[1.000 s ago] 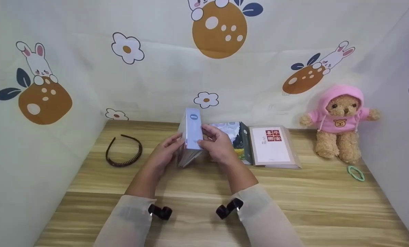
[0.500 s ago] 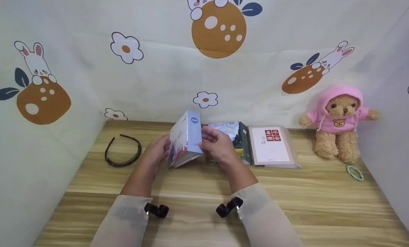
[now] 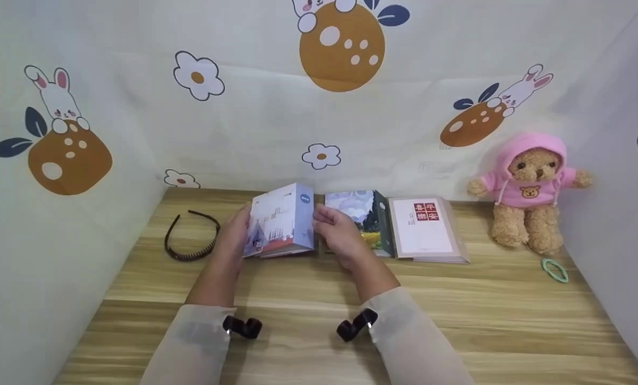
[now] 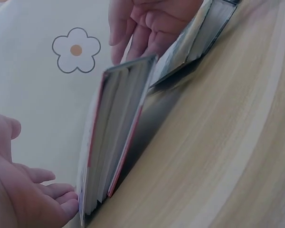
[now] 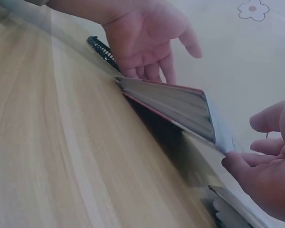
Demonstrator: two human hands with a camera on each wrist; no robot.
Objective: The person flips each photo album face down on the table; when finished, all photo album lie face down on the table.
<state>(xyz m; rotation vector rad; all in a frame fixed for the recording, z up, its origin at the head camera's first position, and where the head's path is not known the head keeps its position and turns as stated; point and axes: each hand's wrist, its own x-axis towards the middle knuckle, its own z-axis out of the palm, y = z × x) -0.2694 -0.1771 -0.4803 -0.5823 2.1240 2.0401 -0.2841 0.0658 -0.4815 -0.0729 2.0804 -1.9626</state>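
A thick book with a white illustrated cover and a pale blue spine leans between my hands, its spine side raised off the table. In the left wrist view, the page edges of the book face the camera. My left hand is at the left edge of the cover, with extended fingertips right against it and the thumb apart. Next to the spine is my right hand; in the right wrist view its fingertips meet the spine's lower edge, the thumb raised away.
On the right lie a book with a landscape cover and a white book with red characters. A dark toothed headband is at the left. A teddy bear in a pink hoodie sits near a green hair tie.
The book has tipped from nearly upright down to the left, so its front cover now faces up. My left hand has shifted left, and the right hand's thumb has come off the spine.
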